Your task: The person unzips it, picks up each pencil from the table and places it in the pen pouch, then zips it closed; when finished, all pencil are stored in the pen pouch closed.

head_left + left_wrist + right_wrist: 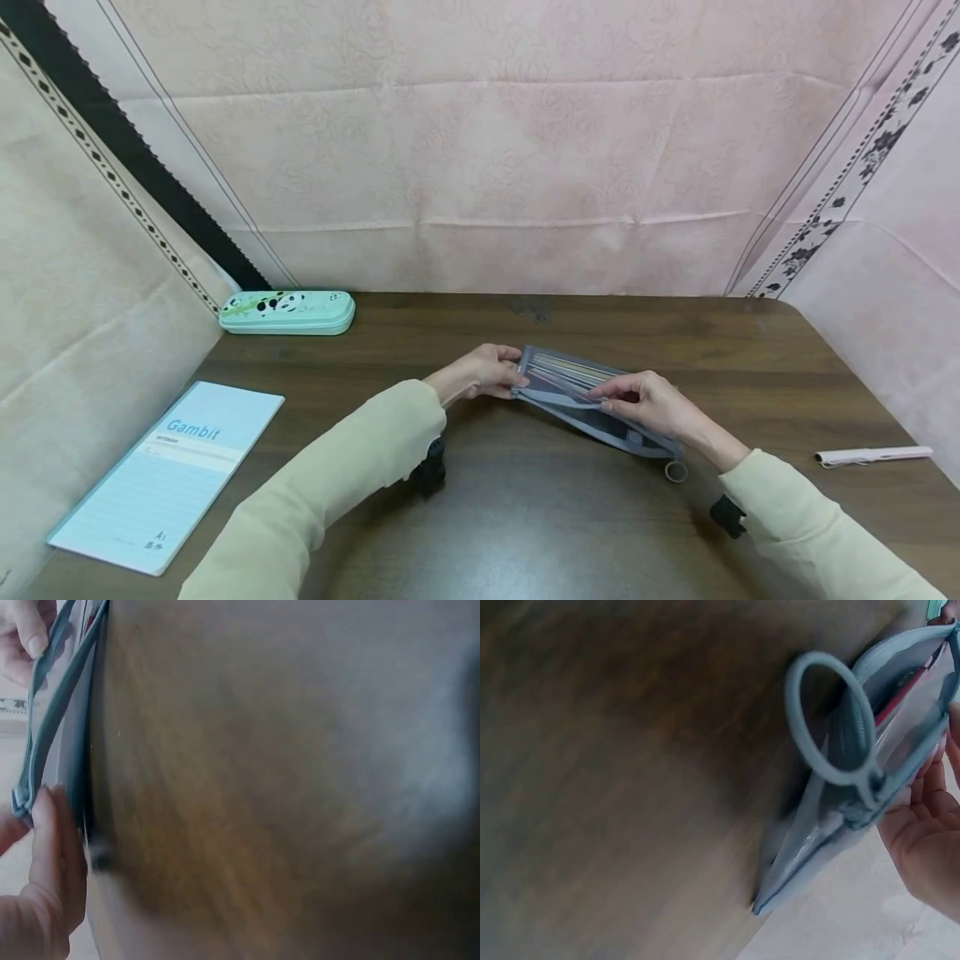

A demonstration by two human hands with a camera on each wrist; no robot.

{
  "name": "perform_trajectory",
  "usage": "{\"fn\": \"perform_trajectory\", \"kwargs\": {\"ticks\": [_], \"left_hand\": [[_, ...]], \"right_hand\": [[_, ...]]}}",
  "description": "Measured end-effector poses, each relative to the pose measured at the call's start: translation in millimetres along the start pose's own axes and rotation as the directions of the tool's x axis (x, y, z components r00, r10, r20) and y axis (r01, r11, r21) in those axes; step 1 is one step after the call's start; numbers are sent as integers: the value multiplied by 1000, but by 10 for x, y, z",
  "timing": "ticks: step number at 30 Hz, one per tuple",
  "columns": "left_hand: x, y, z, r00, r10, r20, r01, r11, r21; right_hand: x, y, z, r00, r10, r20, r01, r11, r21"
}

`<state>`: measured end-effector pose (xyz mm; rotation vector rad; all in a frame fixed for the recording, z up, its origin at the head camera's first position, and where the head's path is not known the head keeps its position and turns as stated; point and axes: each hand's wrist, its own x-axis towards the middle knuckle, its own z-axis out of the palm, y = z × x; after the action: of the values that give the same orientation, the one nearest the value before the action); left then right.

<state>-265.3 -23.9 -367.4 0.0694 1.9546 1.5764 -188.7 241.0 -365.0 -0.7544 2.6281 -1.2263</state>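
A grey-blue zippered pouch [551, 402] with see-through sides is held over the middle of the table, its zip side gaping toward me. Several long, thin sticks [573, 368] show through it. My left hand [483, 372] pinches the pouch's left end, thumb and fingers at the zip corner in the left wrist view. Farther right, my right hand [648, 406] pinches the upper edge of the opening. A round pull ring [676, 472] hangs from the right end. Inside the opening, the right wrist view shows a thin red item [900, 697].
A mint pencil case [288, 315] with a panda print lies at the back left. Nearer on that side is a light blue notebook [168, 479]. A white pen [873, 455] rests at the right edge of the brown table [510, 533]. Cloth walls [480, 167] enclose the back and sides.
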Motion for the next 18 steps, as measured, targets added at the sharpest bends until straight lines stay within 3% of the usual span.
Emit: {"fn": "perform_trajectory", "kwargs": {"ticks": [5,11,14,18], "left_hand": [[-47,-72,-4,996,42,-73,-42,999,-6],[-90,-172,-97,983,79,-167,-89,994,-56],[-112,-204,-155,977,79,-200,-97,992,-83],[-129,-225,-204,971,72,-230,-99,989,-108]], "right_hand": [[-87,-2,-50,989,110,-98,-112,994,-14],[-179,56,-91,931,256,-260,-272,962,-27],[-187,90,-95,910,308,-277,-324,946,-15],[-153,126,-99,904,359,-233,-356,933,58]]}}
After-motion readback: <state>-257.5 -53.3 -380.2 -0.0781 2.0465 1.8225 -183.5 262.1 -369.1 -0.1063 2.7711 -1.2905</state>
